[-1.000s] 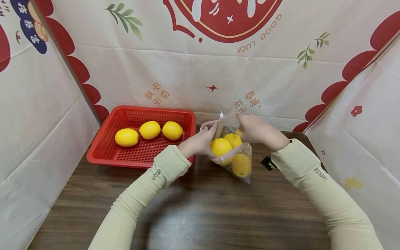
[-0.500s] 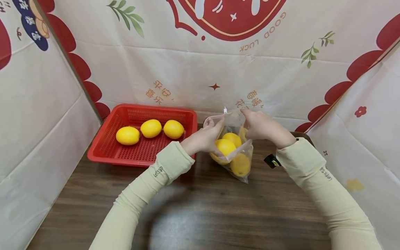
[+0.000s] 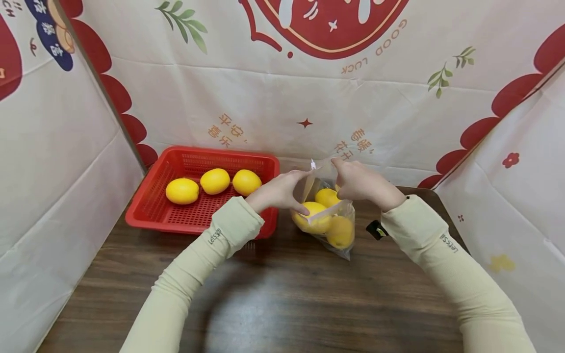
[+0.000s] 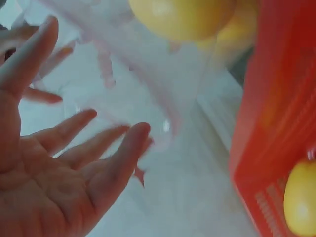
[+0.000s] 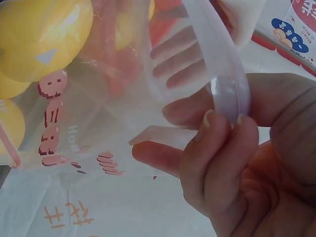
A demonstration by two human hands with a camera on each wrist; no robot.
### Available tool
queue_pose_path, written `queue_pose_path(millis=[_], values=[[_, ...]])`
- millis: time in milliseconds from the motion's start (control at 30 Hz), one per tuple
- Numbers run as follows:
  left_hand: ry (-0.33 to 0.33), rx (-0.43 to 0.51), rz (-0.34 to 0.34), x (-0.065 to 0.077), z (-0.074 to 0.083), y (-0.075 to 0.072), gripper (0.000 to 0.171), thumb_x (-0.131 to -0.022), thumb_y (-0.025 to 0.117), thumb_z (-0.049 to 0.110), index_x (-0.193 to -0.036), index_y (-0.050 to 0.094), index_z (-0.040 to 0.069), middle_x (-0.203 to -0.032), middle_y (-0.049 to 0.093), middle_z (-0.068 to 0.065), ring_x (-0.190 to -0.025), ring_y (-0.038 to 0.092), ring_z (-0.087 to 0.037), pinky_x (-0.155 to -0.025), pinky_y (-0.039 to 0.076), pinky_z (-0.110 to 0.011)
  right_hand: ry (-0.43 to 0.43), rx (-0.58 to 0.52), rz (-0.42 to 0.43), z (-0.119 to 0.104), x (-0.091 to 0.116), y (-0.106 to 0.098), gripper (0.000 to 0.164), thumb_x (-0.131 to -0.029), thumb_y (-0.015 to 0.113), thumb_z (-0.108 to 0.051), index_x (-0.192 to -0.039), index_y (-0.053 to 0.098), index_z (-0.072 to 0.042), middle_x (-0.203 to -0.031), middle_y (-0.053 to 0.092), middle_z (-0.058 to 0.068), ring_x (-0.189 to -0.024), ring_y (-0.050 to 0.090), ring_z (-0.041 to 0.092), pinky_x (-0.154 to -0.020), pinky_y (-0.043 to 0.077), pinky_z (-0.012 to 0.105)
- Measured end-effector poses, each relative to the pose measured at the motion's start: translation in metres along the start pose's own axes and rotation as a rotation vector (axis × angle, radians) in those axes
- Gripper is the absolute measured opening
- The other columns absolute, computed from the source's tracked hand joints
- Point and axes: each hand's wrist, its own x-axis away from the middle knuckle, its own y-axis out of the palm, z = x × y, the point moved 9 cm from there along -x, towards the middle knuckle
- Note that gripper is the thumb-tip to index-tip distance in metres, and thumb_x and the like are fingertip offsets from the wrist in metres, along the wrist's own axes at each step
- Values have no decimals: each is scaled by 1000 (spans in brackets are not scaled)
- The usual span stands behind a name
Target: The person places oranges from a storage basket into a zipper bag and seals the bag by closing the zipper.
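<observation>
A clear plastic zip bag (image 3: pixel 326 213) with a pinkish rim and a white slider stands on the table, its mouth spread. Several lemons (image 3: pixel 312 210) are inside it. My right hand (image 3: pixel 359 181) pinches the bag's rim on the right side; in the right wrist view the thumb and fingers of that hand (image 5: pixel 232 158) close on the strip. At the mouth's left side is my left hand (image 3: pixel 279 191), thumb by the near rim. The left wrist view shows this hand (image 4: pixel 64 182) with spread fingers, apparently gripping nothing.
A red plastic basket (image 3: pixel 161 227) with 3 lemons (image 3: pixel 215 181) stands left of the bag, close to my left hand. Below my right wrist hangs a small black tag or strap end (image 3: pixel 376 229). A printed cloth (image 3: pixel 265 98) walls the table's back and sides.
My left hand has loosened from the bag's left rim and drawn slightly left, fingers spread. The right hand moved a little right, then back left, keeping its pinch on the bag.
</observation>
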Motion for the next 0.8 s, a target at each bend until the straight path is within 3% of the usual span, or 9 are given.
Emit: queue_pose_path(millis=[100, 200, 300, 400, 500, 800], values=[[-2, -7, 48, 1, -9, -17, 80, -69, 78, 33, -135, 40, 8, -135, 45, -8, -120, 44, -22, -98, 38, -36, -1, -10, -2, -1, -1, 1, 76, -69, 56, 5, -137, 23, 8, -84, 58, 10, -70, 51, 21, -58, 42, 30], [-44, -29, 127, 3, -23, -43, 77, -71, 76, 34, -134, 42, 6, -135, 44, -11, -120, 42, -24, -100, 36, -37, -2, -21, -3, -1, -1, 1, 75, -68, 54, 6, -136, 24, 8, -80, 56, 9, -66, 49, 20, -56, 41, 29], [-127, -46, 178, 4, -45, -64, 81, -73, 73, 36, -138, 36, 7, -141, 33, -15, -127, 31, -28, -103, 31, -41, -2, -25, -4, 0, -1, 1, 75, -68, 54, 6, -137, 23, 8, -80, 57, 10, -64, 49, 19, -54, 41, 28], [-219, -35, 187, 2, -70, -74, 85, -73, 73, 35, -141, 30, 9, -145, 24, -17, -131, 23, -32, -105, 25, -46, -1, -23, -6, 0, -1, 0, 77, -67, 54, 7, -137, 21, 9, -84, 58, 11, -64, 50, 19, -54, 41, 28], [-308, 9, 163, -2, -96, -74, 87, -73, 74, 33, -143, 27, 11, -146, 19, -17, -132, 18, -37, -104, 23, -52, 2, -16, -3, 1, 0, -1, 78, -67, 54, 8, -138, 20, 10, -86, 59, 12, -67, 51, 20, -55, 42, 28], [-553, 15, 12, -5, -148, -55, 78, -73, 74, 31, -137, 36, 6, -137, 35, -17, -120, 30, -37, -101, 29, -49, -3, -1, 8, 2, 2, 0, 75, -67, 57, 6, -135, 26, 8, -87, 59, 12, -72, 53, 21, -61, 44, 30]])
